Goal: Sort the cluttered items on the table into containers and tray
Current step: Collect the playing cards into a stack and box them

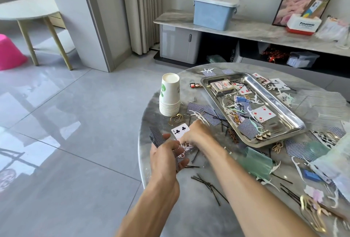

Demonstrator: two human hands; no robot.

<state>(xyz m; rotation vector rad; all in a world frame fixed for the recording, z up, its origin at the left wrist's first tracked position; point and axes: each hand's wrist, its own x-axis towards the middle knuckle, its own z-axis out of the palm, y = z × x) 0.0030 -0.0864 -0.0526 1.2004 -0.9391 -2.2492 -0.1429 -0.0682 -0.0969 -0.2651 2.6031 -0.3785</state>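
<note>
At the round table's left edge my left hand (166, 153) grips a small stack of blue-backed playing cards (157, 138). Just to its right, my right hand (197, 134) pinches a face-up four of clubs (180, 130) lying on the table (189, 208). A steel tray (280, 104) stands behind them; it holds a card box (221, 86), loose cards, floss picks and clips. Black hairpins (208, 185) lie scattered near my forearms.
A stack of upturned paper cups (170, 96) stands at the table's left edge. Clear and green plastic containers (259, 162) lie on the right among cards, gold hair clips (312, 216), floss picks and a blue clip (312, 176). Beyond the table runs a low cabinet (246, 30).
</note>
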